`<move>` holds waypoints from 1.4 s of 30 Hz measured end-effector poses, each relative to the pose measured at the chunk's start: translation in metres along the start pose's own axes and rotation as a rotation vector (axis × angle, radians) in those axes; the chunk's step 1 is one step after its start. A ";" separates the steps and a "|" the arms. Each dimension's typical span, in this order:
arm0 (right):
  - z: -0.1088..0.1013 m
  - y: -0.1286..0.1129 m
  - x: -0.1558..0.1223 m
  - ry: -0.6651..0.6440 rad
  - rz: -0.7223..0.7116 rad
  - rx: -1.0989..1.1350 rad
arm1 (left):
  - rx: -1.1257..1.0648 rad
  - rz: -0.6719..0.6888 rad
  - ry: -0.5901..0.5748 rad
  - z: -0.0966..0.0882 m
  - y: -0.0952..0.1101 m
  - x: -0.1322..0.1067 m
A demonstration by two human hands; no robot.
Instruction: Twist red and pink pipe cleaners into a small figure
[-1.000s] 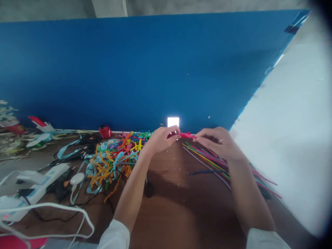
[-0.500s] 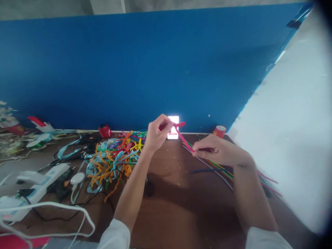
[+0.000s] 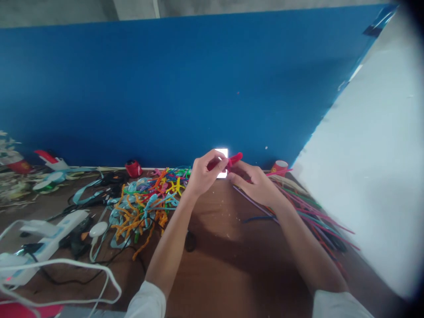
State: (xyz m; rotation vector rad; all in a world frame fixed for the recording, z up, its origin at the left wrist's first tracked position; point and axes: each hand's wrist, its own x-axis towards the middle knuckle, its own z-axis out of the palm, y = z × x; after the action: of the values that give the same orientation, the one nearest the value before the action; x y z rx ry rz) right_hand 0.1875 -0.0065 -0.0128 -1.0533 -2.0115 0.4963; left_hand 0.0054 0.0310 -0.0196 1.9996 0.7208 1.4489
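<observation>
hands – left hand (image 3: 205,173) | right hand (image 3: 255,183) pinch pink pipe cleaner (image 3: 233,160) | bare table (image 3: 228,265) below

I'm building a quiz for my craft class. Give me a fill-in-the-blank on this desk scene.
1. The left hand and right hand pinch one red pipe cleaner over a table that is ____ in colour.
2. The tangled pile of bent pipe cleaners lies on the person's ____ side.
3. The straight pipe cleaners lie on the person's ____ side.
4. The board behind the table is ____ in colour.
Missing words: brown; left; right; blue.
</observation>
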 end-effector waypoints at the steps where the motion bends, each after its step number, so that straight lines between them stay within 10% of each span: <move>1: 0.003 0.000 0.001 0.034 0.001 0.019 | -0.008 -0.004 -0.006 0.001 0.000 0.000; 17: 0.000 0.007 -0.004 0.326 0.019 -0.017 | 0.128 -0.054 -0.114 0.005 0.001 0.001; 42: 0.000 0.017 0.000 0.299 0.041 -0.077 | 0.235 0.083 -0.219 0.013 -0.005 0.001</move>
State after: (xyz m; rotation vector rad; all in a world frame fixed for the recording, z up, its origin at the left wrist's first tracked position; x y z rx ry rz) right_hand 0.1963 0.0029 -0.0235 -1.1443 -1.7587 0.2652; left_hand 0.0174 0.0338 -0.0254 2.3491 0.7475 1.2098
